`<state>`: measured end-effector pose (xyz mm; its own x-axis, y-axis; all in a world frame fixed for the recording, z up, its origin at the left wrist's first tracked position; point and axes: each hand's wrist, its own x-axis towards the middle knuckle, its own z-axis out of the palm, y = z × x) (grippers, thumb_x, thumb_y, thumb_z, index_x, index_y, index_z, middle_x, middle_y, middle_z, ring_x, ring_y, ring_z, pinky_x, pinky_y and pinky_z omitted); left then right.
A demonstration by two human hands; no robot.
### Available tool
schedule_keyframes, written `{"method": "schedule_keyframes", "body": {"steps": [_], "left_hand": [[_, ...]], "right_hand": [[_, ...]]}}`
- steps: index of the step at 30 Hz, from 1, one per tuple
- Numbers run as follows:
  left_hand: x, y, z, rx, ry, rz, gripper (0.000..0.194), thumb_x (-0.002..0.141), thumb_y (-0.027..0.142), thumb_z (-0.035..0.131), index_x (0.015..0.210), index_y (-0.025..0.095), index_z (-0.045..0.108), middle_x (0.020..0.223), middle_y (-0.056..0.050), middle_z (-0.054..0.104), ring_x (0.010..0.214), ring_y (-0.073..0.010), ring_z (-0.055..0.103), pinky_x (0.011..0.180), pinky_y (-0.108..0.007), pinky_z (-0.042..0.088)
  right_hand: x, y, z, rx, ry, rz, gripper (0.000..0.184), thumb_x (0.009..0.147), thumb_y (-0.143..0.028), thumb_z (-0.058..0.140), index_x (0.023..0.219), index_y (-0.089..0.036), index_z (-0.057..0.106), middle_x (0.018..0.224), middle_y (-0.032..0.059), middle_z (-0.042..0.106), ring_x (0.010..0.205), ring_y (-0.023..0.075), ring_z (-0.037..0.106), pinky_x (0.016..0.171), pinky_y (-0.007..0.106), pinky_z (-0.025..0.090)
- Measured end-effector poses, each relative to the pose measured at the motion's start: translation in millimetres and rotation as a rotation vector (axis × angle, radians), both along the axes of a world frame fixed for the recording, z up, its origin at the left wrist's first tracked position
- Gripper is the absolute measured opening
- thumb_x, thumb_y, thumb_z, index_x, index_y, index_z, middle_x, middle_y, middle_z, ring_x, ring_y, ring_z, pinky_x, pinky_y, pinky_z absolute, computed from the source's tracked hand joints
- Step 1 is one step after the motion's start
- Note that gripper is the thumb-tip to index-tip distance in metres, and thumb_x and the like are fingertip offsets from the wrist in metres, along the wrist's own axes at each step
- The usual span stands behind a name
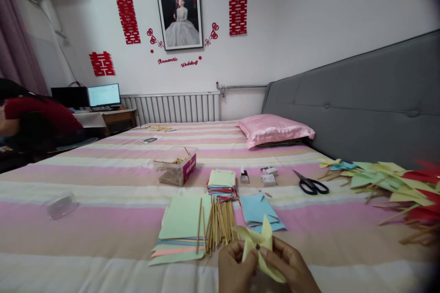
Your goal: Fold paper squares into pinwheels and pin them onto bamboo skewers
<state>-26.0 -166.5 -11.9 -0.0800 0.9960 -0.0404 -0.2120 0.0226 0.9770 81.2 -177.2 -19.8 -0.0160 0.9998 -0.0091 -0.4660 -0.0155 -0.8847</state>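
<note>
My left hand (235, 268) and my right hand (290, 266) are at the bottom middle, both with fingers closed on a pale yellow paper pinwheel (258, 243). The thumbs pinch near its dark centre. Just beyond lie a bundle of wooden sticks (218, 224), a stack of green and mixed coloured paper sheets (182, 229) and blue paper sheets (259, 210) on the striped bed (103, 219).
A pile of small coloured paper squares (222, 184), a clear box of sticks (177, 165), black scissors (311, 184) and small boxes (269, 176) lie farther up. Finished pinwheels (395, 187) heap at the right. A pink pillow (275, 129) lies by the grey headboard. A person sits far left.
</note>
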Motion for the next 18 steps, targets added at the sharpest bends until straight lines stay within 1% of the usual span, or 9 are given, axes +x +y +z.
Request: {"method": "schedule_keyframes", "body": {"steps": [3,6,9,11,13,15,16,18], "left_hand": [[1.4,-0.7,0.0,0.033,0.012,-0.001,0.013,0.053,0.02,0.069,0.047,0.011,0.061,0.039,0.003,0.052,0.038,-0.0063,0.038,0.042,-0.02,0.033],[1.7,-1.2,0.2,0.058,0.013,-0.017,0.018,0.053,0.023,0.072,0.046,0.012,0.06,0.04,0.003,0.052,0.04,-0.0068,0.04,0.044,-0.02,0.033],[-4.8,0.2,2.6,0.076,-0.011,-0.032,0.024,0.051,0.032,0.075,0.051,0.011,0.063,0.043,0.0,0.057,0.042,-0.0088,0.046,0.045,-0.02,0.035],[-15.4,2.5,5.5,0.082,0.015,0.013,0.03,0.053,0.041,0.073,0.056,0.012,0.065,0.048,-0.002,0.061,0.045,-0.0114,0.05,0.047,-0.021,0.037],[-30.3,5.2,9.2,0.087,0.102,0.132,0.034,0.06,0.048,0.066,0.059,0.014,0.065,0.053,-0.004,0.064,0.049,-0.0141,0.054,0.049,-0.023,0.038],[-45.7,6.9,13.9,0.066,0.25,0.292,0.032,0.062,0.049,0.063,0.062,0.016,0.065,0.056,-0.003,0.065,0.057,-0.0182,0.057,0.055,-0.026,0.041],[-52.0,7.1,16.5,0.032,0.339,0.341,0.031,0.065,0.048,0.06,0.067,0.018,0.066,0.063,-0.004,0.068,0.062,-0.0204,0.06,0.059,-0.027,0.042],[-59.1,5.9,22.3,-0.107,0.649,0.365,0.026,0.068,0.045,0.056,0.073,0.022,0.067,0.066,-0.002,0.068,0.065,-0.0228,0.06,0.06,-0.03,0.04]], "right_hand": [[0.3,-1.5,4.6,-0.008,-0.038,-0.042,0.027,0.058,-0.034,0.078,0.077,-0.016,0.071,0.063,0.0022,0.07,0.065,0.0194,0.065,0.063,0.027,0.049],[2.2,-3.0,10.6,-0.013,-0.063,0.0,0.024,0.06,-0.033,0.077,0.077,-0.016,0.072,0.065,0.0024,0.072,0.067,0.0189,0.066,0.062,0.026,0.049],[3.9,-3.1,13.3,-0.039,-0.006,0.01,0.025,0.059,-0.031,0.079,0.078,-0.016,0.072,0.067,0.0023,0.073,0.067,0.0178,0.066,0.064,0.025,0.049],[4.6,-2.4,12.2,-0.075,0.057,-0.006,0.026,0.058,-0.031,0.079,0.078,-0.016,0.071,0.066,0.0021,0.072,0.064,0.0168,0.066,0.063,0.025,0.05],[5.4,-1.3,9.7,-0.128,0.111,-0.019,0.025,0.058,-0.03,0.079,0.077,-0.016,0.071,0.063,0.0017,0.072,0.062,0.0161,0.066,0.061,0.024,0.05],[6.1,-0.1,7.0,-0.175,0.153,-0.03,0.024,0.056,-0.028,0.079,0.075,-0.016,0.071,0.061,0.0014,0.071,0.061,0.0165,0.066,0.06,0.025,0.05],[6.5,0.4,5.8,-0.19,0.166,-0.033,0.025,0.055,-0.028,0.08,0.075,-0.016,0.071,0.061,0.0015,0.071,0.061,0.0172,0.066,0.061,0.026,0.051],[7.1,1.4,4.3,-0.208,0.173,-0.027,0.027,0.054,-0.028,0.08,0.076,-0.015,0.072,0.06,0.0019,0.071,0.058,0.0184,0.066,0.061,0.029,0.052]]}}
